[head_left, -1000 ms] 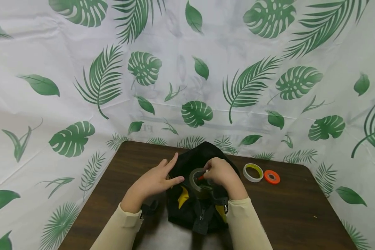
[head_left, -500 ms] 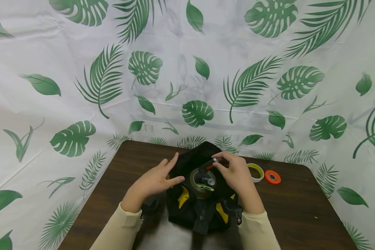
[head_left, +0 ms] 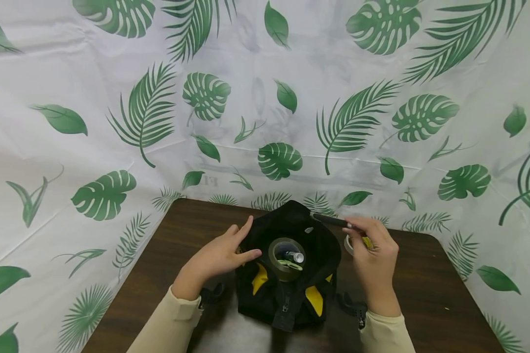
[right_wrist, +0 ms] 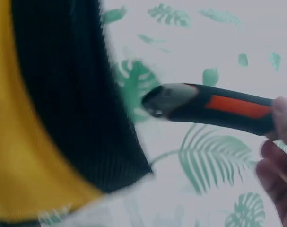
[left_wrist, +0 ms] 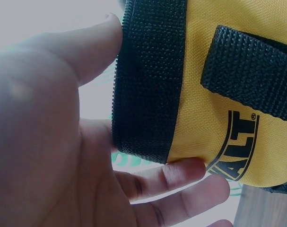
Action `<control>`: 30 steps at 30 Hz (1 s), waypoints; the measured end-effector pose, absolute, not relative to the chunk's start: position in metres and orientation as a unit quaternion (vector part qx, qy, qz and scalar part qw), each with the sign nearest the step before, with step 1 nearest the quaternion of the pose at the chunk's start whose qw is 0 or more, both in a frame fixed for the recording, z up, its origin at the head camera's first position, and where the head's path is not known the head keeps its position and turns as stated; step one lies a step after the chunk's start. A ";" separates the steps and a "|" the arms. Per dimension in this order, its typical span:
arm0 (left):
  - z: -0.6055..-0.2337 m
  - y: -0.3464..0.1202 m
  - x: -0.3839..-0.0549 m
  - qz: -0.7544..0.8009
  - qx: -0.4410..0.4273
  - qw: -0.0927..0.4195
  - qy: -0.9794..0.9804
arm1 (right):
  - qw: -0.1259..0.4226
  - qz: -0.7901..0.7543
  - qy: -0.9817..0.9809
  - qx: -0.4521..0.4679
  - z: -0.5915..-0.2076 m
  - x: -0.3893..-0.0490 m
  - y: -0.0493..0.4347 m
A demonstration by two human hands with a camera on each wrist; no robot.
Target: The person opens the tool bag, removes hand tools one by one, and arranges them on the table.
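Observation:
A black and yellow tool bag (head_left: pixel 260 311) stands on the table with its top open; "ALT" lettering shows on its yellow side in the left wrist view. My left hand (head_left: pixel 216 260) rests at the bag's left rim, fingers spread and fairly straight, with fingertips touching the yellow fabric (left_wrist: pixel 209 123). To the right of the rim, my right hand (head_left: pixel 375 260) pinches one end of a utility knife (right_wrist: pixel 219 109), black with an orange inlay and a metal nose pointing left. Inside the bag, a brownish tape roll (head_left: pixel 274 257) surrounds a clear-ended cylinder (head_left: pixel 297 257) and a pale green item (head_left: pixel 290 265).
A white tape roll (head_left: pixel 348 244) with a yellow inside lies right of the bag, partly behind my right hand. The dark wooden table (head_left: pixel 424 294) ends at a white leaf-patterned cloth (head_left: pixel 247 117) behind. A tiny yellow scrap (head_left: pixel 446 309) lies at right.
My right hand has drawn the utility knife up out of the tape roll in the bag and moved right, past the rim. It now hides the orange tape roll. My left hand has stayed put.

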State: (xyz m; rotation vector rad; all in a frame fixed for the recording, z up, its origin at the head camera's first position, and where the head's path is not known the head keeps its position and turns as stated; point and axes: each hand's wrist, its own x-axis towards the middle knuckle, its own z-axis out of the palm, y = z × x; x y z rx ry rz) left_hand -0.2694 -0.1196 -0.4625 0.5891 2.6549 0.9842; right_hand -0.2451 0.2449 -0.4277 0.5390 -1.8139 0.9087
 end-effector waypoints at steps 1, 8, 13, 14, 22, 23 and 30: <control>-0.463 -0.119 -0.269 0.338 0.201 0.124 0.911 | 0.516 0.377 -0.739 0.213 -0.428 -0.245 0.248; -0.467 -0.117 -0.269 0.354 0.206 0.138 0.902 | 0.596 0.394 -0.687 0.133 -0.427 -0.229 0.276; -0.470 -0.116 -0.268 0.355 0.204 0.139 0.902 | 0.617 0.357 -0.697 0.076 -0.445 -0.226 0.313; -0.471 -0.116 -0.267 0.355 0.203 0.138 0.902 | 0.619 0.348 -0.701 0.063 -0.450 -0.226 0.321; -0.469 -0.117 -0.268 0.353 0.201 0.134 0.904 | 0.597 0.311 -0.739 -0.034 -0.505 -0.228 0.384; -0.469 -0.118 -0.268 0.352 0.202 0.134 0.904 | 0.593 0.304 -0.745 -0.043 -0.512 -0.229 0.391; -0.466 -0.119 -0.270 0.346 0.207 0.129 0.906 | 0.568 0.330 -0.749 -0.085 -0.545 -0.233 0.417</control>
